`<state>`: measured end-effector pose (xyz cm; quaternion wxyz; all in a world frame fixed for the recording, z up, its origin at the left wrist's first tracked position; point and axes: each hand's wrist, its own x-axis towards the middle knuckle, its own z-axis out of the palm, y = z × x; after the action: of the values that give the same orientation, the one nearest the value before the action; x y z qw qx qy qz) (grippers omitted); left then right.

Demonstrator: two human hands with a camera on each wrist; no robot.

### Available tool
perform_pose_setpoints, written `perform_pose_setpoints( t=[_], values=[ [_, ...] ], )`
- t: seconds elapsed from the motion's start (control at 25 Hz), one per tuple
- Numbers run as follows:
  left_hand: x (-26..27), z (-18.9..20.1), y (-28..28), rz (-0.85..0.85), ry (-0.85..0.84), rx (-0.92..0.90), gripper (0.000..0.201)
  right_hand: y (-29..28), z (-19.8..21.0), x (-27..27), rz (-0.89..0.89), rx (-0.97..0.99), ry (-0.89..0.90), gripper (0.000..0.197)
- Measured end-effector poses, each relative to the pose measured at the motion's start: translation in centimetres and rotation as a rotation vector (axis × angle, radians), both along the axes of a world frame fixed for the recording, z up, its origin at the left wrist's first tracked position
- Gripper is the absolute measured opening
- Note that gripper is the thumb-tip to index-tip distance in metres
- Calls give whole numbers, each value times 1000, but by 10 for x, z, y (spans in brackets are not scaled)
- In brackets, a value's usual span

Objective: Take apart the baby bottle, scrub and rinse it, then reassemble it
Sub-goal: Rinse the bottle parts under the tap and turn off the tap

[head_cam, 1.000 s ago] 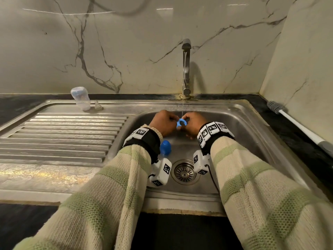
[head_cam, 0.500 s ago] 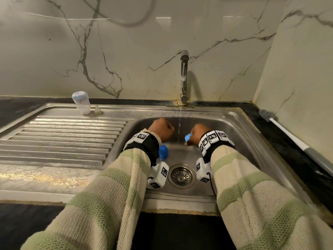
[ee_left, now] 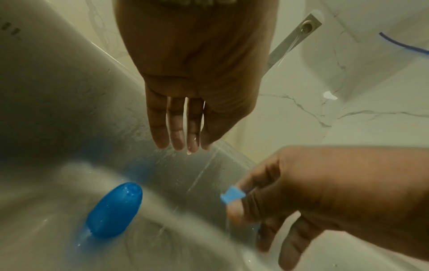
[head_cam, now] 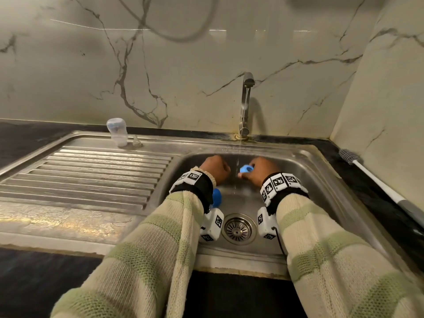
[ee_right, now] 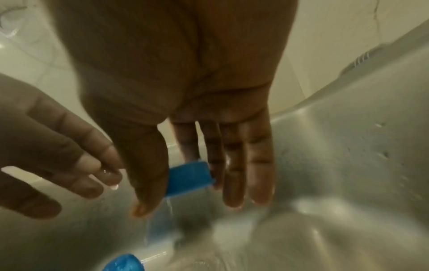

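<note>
My right hand [head_cam: 257, 173] pinches the blue screw ring [head_cam: 246, 168] between thumb and fingers over the sink basin [head_cam: 321, 180], just right of the thin water stream. Up close, the ring [ee_right: 188, 176] drips water. My left hand [head_cam: 215, 168] hangs to the left of the stream with straight, wet fingers [ee_left: 178, 128] and holds nothing. The blue cap [head_cam: 216, 198] lies on the basin floor below my left wrist, also seen as the cap [ee_left: 114, 210]. The clear bottle body [head_cam: 117, 131] stands upside down on the drainboard, with the clear nipple [head_cam: 137, 142] beside it.
The tap [head_cam: 245, 104] runs at the back of the sink. The drain [head_cam: 238, 229] sits between my wrists. A ribbed drainboard [head_cam: 80, 180] spreads to the left. A bottle brush [head_cam: 367, 171] lies on the dark counter at the right wall.
A second ago both hands held the ring under the stream. My left hand has let go and moved left; my right hand keeps the ring and has shifted slightly right.
</note>
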<state>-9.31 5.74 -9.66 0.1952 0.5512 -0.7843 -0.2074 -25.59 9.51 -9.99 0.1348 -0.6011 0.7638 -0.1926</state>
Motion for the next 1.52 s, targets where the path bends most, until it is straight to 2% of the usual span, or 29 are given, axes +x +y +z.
perform_pose_setpoints(
  t=[0.08, 0.2, 0.36, 0.4, 0.48, 0.64, 0.72, 0.8, 0.88, 1.04, 1.12, 1.24, 1.4, 1.52],
  values=[
    [0, 0, 2, -29, -16, 30, 18, 3, -1, 1, 36, 128, 69, 41],
    [-1, 2, 4, -66, -54, 32, 34, 3, 0, -1, -13, 56, 32, 47],
    [-6, 3, 10, -184, -65, 61, 55, 4, 5, 7, -31, 73, -77, 57],
    [-7, 5, 12, -220, -62, 51, 57, 5, 8, 8, -23, 60, -84, 56],
    [-7, 9, 14, -234, -12, 28, 47, 6, 13, 12, 16, 39, -117, 54],
    [-2, 9, 12, -130, -24, -10, 25, 16, 16, 18, 85, 75, -317, 55],
    [4, 10, 9, -19, -37, -33, 38, 19, 16, 20, 78, 93, -324, 53],
    [12, 16, 6, 108, -4, -98, 53, 20, 17, 19, 55, 87, -247, 46],
    [16, 13, 2, 193, -6, -192, 57, 20, 17, 19, 51, 99, -200, 38],
    [15, 5, 1, 217, -234, -108, 51, 21, 18, 27, 121, 167, -174, 34],
    [17, 4, -2, 233, -224, -179, 54, 22, 18, 31, 149, 185, -171, 33],
    [17, 2, 4, 207, -287, -76, 49, 22, 19, 35, 190, 182, -138, 32],
    [21, 32, 2, 272, -115, -239, 47, 21, 29, 50, 208, 162, -98, 29],
    [42, 66, 5, 323, -111, -204, 36, 25, 37, 75, 227, 124, -108, 29]
  ],
)
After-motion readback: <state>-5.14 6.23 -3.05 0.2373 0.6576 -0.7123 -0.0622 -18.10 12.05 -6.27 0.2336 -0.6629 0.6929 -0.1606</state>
